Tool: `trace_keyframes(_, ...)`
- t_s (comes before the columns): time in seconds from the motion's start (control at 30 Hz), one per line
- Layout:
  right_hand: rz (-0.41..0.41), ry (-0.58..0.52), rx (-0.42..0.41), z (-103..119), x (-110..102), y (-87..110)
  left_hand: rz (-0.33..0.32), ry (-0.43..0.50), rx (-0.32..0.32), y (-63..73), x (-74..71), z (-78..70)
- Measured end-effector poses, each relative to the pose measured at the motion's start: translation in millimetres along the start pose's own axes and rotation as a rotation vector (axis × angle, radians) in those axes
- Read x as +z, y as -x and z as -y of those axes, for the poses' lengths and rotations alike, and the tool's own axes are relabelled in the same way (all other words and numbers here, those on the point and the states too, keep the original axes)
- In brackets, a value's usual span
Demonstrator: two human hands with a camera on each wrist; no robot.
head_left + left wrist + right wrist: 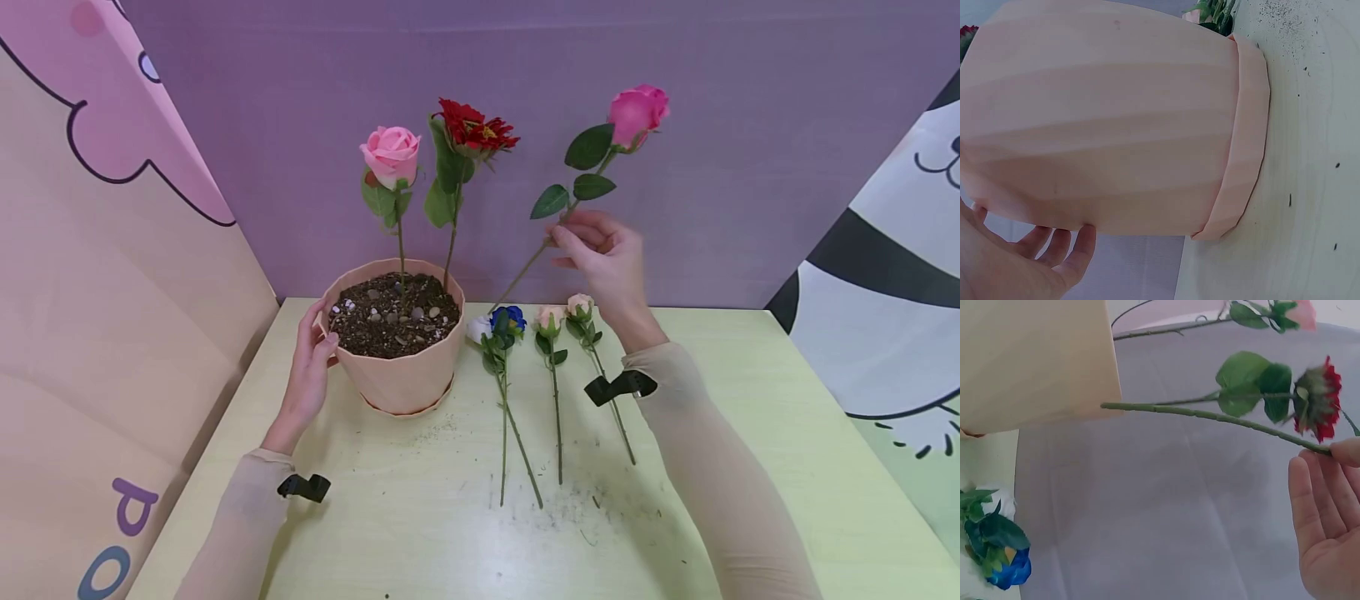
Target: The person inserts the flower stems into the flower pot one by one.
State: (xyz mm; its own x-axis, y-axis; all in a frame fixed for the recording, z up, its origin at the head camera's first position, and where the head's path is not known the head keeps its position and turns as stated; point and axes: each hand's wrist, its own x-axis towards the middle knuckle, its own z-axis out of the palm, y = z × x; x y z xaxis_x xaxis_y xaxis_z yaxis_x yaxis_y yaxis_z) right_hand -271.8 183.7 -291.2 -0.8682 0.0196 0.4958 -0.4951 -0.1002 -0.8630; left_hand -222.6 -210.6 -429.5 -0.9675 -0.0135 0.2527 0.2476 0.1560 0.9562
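My left hand [306, 358] rests, fingers extended, against the planter [405, 379] at its nine o'clock; toward two o'clock from it, my right hand [606, 257] pinches a deep-pink rose [592, 185] mid-stem — tilted toward one o'clock — above loose flowers [551, 320].

Seen on its side, the faceted pale pink pot [1104, 119] fills most of the view, its base set in a matching saucer [1249, 137] on the pale desk [1310, 219], where dark specks are scattered. At lower left, the left hand's grip [1013, 269] meets the pot's wall with several fingertips, a purplish backdrop [1132, 269] behind. Green leaves [1216, 15] peek past the pot at the top, and a red flower [967, 30] shows at the left edge.
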Motion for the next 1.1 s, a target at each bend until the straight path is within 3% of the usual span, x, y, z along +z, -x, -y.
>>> trace_keyframes(0.47, 0.142, 0.139, -0.142, 3, 61, -7.7, -0.016, 0.014, -0.001, 1.9, 0.1, 1.6)
trace_keyframes(0.73, 0.072, 0.105, -0.232, 8, 79, -10.4, -0.006, 0.005, 0.006, 0.8, 0.4, 5.2)
trace_keyframes(0.9, 0.126, 0.152, -0.224, 8, 92, -10.1, -0.007, 0.011, 0.001, 0.0, -0.9, 5.0)
trace_keyframes(1.1, 0.184, 0.232, -0.183, -7, 103, -7.5, -0.006, 0.015, -0.001, -1.4, -0.7, 2.9)
